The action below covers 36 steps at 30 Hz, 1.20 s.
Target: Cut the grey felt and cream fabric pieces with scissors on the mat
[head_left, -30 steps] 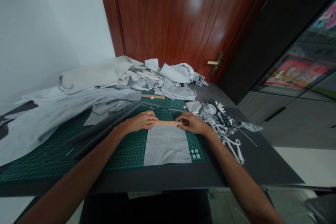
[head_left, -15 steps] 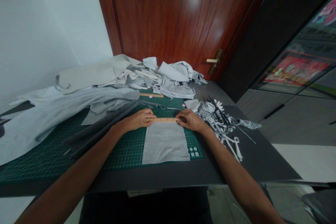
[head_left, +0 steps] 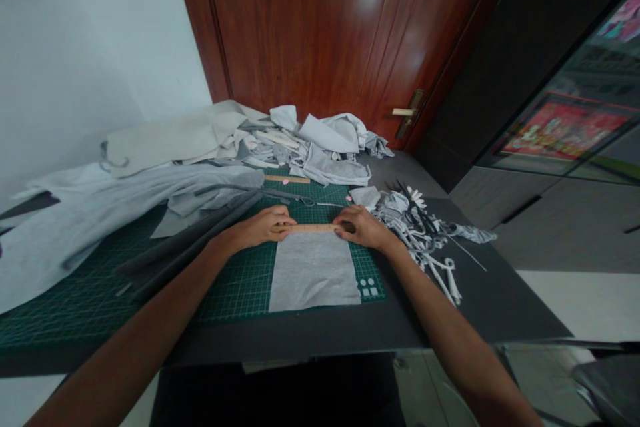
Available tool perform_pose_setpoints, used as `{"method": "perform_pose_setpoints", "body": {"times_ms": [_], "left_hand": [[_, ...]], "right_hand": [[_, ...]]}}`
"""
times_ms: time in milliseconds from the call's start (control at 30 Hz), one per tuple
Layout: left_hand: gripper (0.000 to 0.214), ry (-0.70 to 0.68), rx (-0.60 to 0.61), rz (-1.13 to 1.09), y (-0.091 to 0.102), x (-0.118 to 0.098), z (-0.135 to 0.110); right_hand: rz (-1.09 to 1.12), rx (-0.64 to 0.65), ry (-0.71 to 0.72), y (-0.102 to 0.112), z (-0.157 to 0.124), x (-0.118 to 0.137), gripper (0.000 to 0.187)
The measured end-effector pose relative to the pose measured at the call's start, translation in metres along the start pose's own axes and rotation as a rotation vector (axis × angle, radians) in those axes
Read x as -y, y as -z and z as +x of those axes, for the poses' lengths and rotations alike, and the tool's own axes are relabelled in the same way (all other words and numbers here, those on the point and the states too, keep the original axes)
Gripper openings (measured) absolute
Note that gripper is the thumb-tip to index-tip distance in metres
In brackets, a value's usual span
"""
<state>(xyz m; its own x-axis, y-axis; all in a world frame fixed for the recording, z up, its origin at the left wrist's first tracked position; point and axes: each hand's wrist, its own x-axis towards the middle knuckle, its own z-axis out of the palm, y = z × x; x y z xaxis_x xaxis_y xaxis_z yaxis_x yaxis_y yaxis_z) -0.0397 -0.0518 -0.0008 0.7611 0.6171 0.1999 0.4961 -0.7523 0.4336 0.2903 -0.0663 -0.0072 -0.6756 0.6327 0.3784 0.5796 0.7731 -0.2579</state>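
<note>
A short wooden ruler (head_left: 314, 227) lies across the far edge of a light grey piece of fabric (head_left: 314, 270). My left hand (head_left: 266, 225) grips the ruler's left end, fingers closed on it. At the right end my right hand (head_left: 361, 225) is closed on the ruler too, with a small dark object or shadow under its fingers that I cannot make out. The fabric is flat with a few creases near its front edge. Beneath it is a green gridded cutting mat (head_left: 245, 287).
Dark grey fabric (head_left: 200, 247) lies left of my left arm. Grey cloth (head_left: 125, 207) heaps along the left. More scraps (head_left: 340, 147) pile at the back. Fabric strips (head_left: 420, 233) tangle on the right. A second ruler (head_left: 287, 179) lies behind my hands.
The view has shifted very slightly. Both hands stay on the ruler over the fabric, with no other clear change.
</note>
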Motion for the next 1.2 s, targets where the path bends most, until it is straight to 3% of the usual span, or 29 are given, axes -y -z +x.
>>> {"method": "perform_pose_setpoints", "body": {"times_ms": [300,533,833,1033,1200], "left_hand": [[0.026,-0.004,-0.021,-0.053,-0.002,0.002,-0.001],[0.037,0.005,-0.043,-0.087,-0.004,-0.005,-0.002],[0.044,-0.003,-0.055,-0.109,-0.012,0.009,0.003],[0.045,-0.019,-0.076,-0.133,-0.013,0.01,0.003],[0.045,-0.042,-0.096,-0.149,-0.014,0.013,0.003]], "right_hand": [[0.025,0.005,-0.013,-0.001,0.0,0.001,0.019],[0.079,0.0,-0.013,0.001,0.001,0.003,0.017],[0.108,-0.052,-0.031,-0.001,-0.001,-0.001,0.017],[0.044,-0.274,-0.211,-0.007,-0.006,-0.027,0.023],[-0.054,-0.308,-0.368,-0.019,-0.004,-0.045,0.027]]}}
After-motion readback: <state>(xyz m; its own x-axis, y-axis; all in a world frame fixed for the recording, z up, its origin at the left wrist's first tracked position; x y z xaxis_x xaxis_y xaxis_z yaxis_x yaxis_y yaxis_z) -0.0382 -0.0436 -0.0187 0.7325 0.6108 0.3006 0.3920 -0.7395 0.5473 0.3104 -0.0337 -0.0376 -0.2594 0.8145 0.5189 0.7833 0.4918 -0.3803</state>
